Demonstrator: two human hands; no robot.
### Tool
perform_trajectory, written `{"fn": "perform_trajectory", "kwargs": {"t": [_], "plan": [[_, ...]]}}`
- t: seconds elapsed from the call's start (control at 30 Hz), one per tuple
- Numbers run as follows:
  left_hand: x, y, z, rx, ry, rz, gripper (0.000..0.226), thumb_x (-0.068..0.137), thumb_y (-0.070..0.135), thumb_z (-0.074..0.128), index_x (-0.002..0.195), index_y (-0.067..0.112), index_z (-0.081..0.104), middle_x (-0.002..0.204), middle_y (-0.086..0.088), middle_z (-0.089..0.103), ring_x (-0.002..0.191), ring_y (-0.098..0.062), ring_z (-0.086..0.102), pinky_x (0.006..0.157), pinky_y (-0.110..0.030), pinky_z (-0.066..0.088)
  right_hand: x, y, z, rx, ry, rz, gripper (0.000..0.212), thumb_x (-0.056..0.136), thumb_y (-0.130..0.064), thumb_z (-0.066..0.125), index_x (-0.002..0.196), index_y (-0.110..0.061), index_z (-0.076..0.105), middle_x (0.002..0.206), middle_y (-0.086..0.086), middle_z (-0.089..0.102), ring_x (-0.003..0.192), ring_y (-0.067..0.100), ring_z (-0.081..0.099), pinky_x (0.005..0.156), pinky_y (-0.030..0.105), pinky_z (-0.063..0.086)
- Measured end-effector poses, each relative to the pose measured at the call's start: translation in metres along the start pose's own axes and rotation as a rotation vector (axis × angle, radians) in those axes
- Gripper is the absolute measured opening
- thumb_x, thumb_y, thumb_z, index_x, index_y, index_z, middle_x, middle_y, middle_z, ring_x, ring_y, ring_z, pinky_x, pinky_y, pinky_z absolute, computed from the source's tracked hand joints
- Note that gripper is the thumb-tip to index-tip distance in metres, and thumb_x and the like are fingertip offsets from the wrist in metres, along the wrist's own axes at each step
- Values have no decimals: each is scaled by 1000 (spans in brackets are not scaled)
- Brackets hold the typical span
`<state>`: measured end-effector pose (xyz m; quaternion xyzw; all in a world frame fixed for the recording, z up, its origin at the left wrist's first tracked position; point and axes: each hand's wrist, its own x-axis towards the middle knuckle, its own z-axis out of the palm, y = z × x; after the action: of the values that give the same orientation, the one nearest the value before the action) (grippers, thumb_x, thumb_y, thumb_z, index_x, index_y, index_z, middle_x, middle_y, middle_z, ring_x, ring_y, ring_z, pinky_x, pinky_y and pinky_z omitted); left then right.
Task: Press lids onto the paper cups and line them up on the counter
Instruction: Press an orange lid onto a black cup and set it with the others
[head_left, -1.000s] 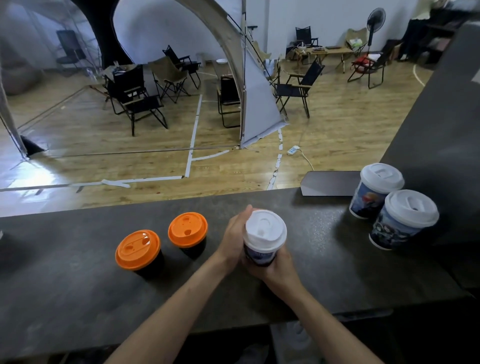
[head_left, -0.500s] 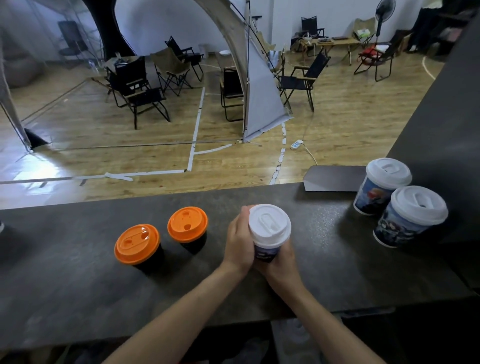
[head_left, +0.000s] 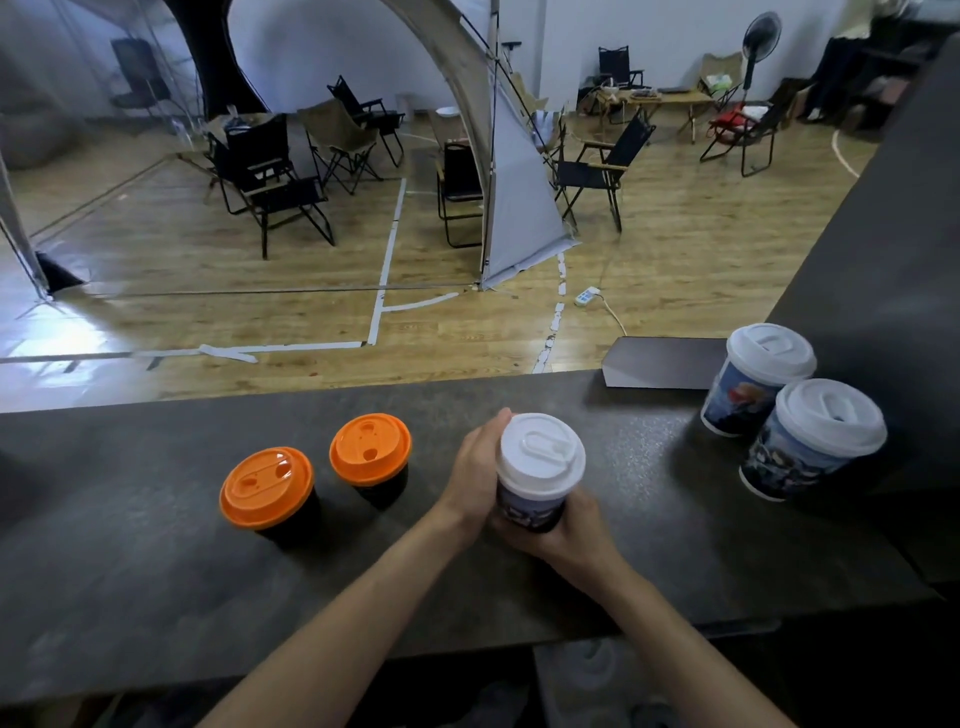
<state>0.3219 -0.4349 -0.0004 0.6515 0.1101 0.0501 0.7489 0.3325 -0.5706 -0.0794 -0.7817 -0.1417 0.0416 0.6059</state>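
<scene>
A printed paper cup with a white lid (head_left: 540, 460) stands at the middle of the dark counter (head_left: 156, 597). My left hand (head_left: 475, 470) wraps its left side, thumb up by the lid's rim. My right hand (head_left: 566, 532) cups it from below and the right. To the left stand two black cups with orange lids, the nearer cup (head_left: 267, 488) and the farther cup (head_left: 371, 449). At the right, two printed cups with white lids sit close together, the rear cup (head_left: 758, 374) and the front cup (head_left: 815, 436).
A flat grey box (head_left: 665, 361) lies on the counter's far edge, left of the right-hand cups. A dark raised wall (head_left: 883, 249) borders the counter on the right. Beyond the counter is a wooden floor with folding chairs (head_left: 270, 182) and a tent.
Both hands have stayed on the white-lidded cup; it has barely shifted on the counter. My view has tilted slightly.
</scene>
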Motion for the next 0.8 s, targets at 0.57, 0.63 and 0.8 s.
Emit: {"fn": "perform_trajectory", "kwargs": {"t": [0.57,0.63,0.8], "plan": [[12,-26,10,-169,39,-71,44,95,48,54,92,12,78,104,-11,77,108,-24,70,100,-39,51,-3,-1,1,46,43,-12,89,62,-5,96,140,-6,53,129,-7,63,113,-17,59,90,3,43],[12,-23,10,-175,41,-88,44,103,42,49,88,11,77,96,-6,79,98,-17,73,92,-32,53,-2,1,0,31,25,1,79,65,-4,95,136,-5,59,121,-10,65,104,-24,57,84,0,42],[-2,-23,22,-65,163,59,45,100,44,40,91,18,75,90,6,78,91,-8,72,83,-23,54,-2,-2,-1,40,50,5,88,63,-1,95,139,-6,52,132,-10,63,119,-9,59,96,10,46]]}}
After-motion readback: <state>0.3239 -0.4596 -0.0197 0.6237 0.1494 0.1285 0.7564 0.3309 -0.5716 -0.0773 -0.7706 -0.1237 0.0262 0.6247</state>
